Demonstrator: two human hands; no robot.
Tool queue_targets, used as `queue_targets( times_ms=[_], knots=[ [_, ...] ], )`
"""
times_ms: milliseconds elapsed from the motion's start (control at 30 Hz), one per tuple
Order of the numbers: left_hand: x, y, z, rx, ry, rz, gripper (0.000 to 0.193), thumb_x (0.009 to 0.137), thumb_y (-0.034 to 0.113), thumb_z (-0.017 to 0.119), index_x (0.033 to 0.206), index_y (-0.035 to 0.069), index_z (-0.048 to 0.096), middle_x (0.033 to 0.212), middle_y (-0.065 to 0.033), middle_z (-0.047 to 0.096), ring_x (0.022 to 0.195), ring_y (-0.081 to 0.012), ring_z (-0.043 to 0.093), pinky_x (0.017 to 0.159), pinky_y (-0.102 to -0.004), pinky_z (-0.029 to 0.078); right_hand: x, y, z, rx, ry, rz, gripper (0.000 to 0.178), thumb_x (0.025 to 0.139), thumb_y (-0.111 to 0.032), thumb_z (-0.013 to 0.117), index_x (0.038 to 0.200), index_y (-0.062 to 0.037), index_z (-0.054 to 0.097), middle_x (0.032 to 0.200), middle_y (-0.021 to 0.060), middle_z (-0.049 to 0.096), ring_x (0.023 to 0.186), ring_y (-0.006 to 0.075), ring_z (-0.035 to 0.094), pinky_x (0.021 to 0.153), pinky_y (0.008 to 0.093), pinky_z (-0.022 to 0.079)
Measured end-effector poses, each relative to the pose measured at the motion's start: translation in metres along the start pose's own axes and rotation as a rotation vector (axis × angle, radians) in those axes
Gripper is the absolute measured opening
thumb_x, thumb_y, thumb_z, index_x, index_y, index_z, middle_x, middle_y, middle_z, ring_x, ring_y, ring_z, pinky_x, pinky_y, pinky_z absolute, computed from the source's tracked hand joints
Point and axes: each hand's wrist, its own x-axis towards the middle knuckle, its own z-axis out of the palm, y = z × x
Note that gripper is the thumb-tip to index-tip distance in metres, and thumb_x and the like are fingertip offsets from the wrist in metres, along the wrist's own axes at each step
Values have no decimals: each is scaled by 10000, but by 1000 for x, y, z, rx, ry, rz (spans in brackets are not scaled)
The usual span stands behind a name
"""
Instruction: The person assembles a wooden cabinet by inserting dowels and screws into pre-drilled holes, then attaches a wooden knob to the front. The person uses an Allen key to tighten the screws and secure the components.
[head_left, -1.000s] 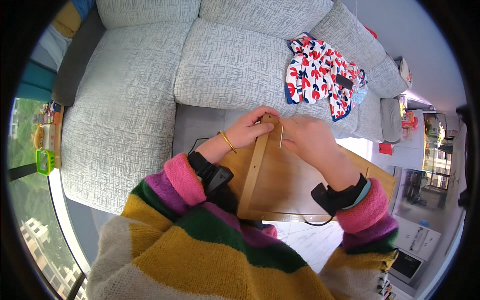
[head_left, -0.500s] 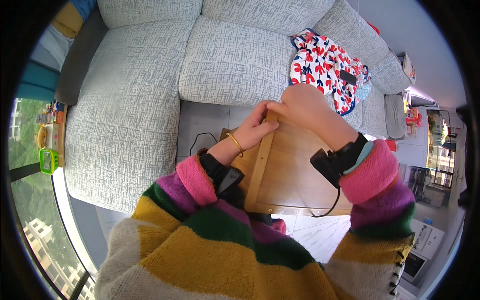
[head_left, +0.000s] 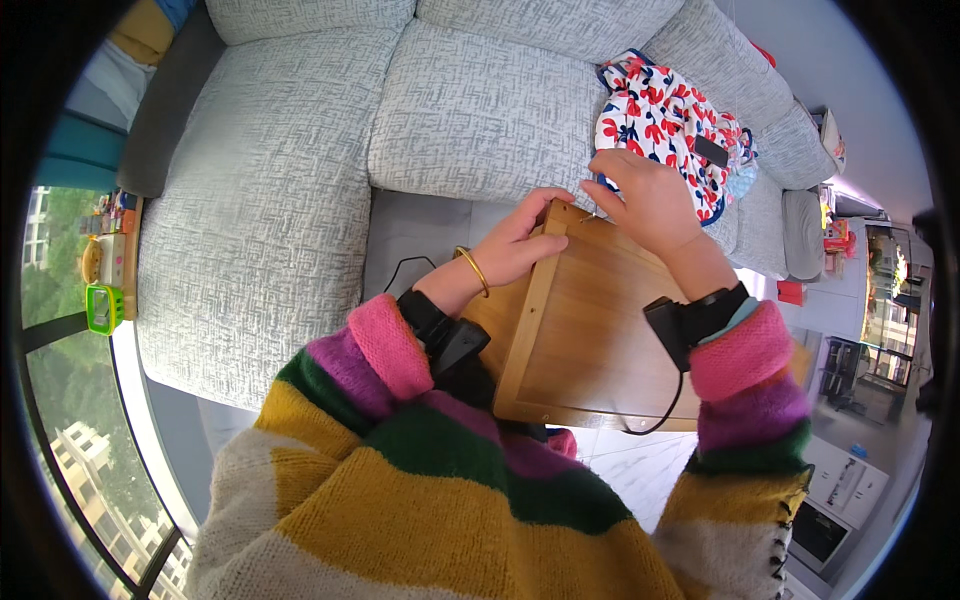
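Observation:
A wooden panel (head_left: 620, 320) with a raised rim stands tilted in front of me, small holes dotted along its edge strip. My left hand (head_left: 515, 250), a gold bangle at its wrist, is closed round the panel's far left corner, thumb on the inner face. Just right of that corner is my right hand (head_left: 650, 200), its fingers bent and closed in a pinch. A small thin metal piece (head_left: 592, 215) shows below its fingertips at the far rim; its kind is too small to make out.
Beyond the panel stretches a grey patterned sofa (head_left: 480, 110). On it lie a red-and-blue printed blanket (head_left: 650, 110) and a dark phone (head_left: 711, 151). A black cable (head_left: 660, 415) hangs from my right wrist device over the panel. Windows line the left side.
My right hand has lifted and moved slightly right, off the corner, uncovering the thin metal piece. The left hand keeps its grip on the panel. The whole view has shifted a little.

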Motion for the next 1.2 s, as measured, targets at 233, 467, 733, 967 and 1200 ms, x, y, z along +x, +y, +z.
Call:
queue_targets(
  times_ms=[233,467,733,967,1200],
  knots=[
    [4,-5,4,167,74,96,425,789,77,536,1184,71,378,1041,-46,467,973,-135,456,863,-279,379,-7,28,-14,-29,15,-397,412,710,-279,687,1049,-61,598,1075,94,582,956,272,564,804,344,475],
    [2,0,3,136,116,37,420,801,100,525,1189,72,368,1034,-70,473,950,-139,463,844,-278,386,6,30,-9,-225,5,-539,329,688,-327,663,791,-28,571,892,61,581,830,231,555,675,319,468],
    [0,-1,6,131,153,32,412,807,90,502,1197,77,368,1036,-77,485,954,-141,466,841,-286,390,-25,-9,4,-205,-216,17,416,838,-379,523,661,-11,599,624,77,603,582,257,596,493,343,471],
    [1,3,-1,204,126,35,407,818,105,491,1205,86,368,1043,-72,489,965,-142,467,848,-287,389,-18,-24,3,972,-540,737,374,848,-339,524,685,-9,594,657,103,627,582,201,619,523,331,487],
    [0,12,-3,295,96,-29,408,840,155,496,1219,98,358,1050,-71,505,957,-135,485,835,-284,401,-19,-12,7,347,-81,155,240,801,-260,587,756,-24,593,612,100,617,532,205,593,501,304,456]
  ],
)
